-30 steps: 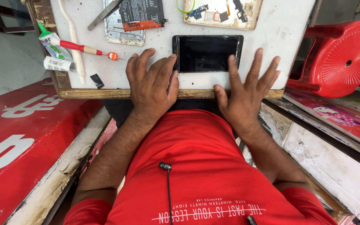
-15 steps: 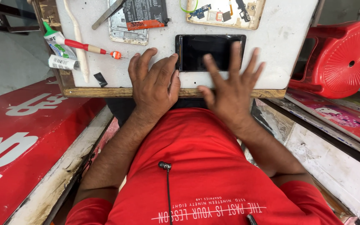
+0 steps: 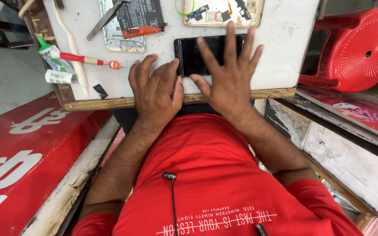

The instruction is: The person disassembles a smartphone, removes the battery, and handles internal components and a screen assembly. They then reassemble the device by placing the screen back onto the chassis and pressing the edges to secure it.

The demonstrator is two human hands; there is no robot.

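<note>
The dark phone screen [image 3: 197,54] lies flat on the white worktop [image 3: 281,57] near its front edge; the right hand [image 3: 228,76] rests across it, fingers spread wide; the left hand [image 3: 156,89] lies just beside the screen, fingers loosely together, holding nothing.

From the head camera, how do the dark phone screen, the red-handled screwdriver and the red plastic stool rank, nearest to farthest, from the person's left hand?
Measured from the left hand:
1. Dark phone screen: just to its right, beside the fingertips, partly under the right hand.
2. Red-handled screwdriver: off to its left on the white table.
3. Red plastic stool: far right, beyond the table's edge.
</note>
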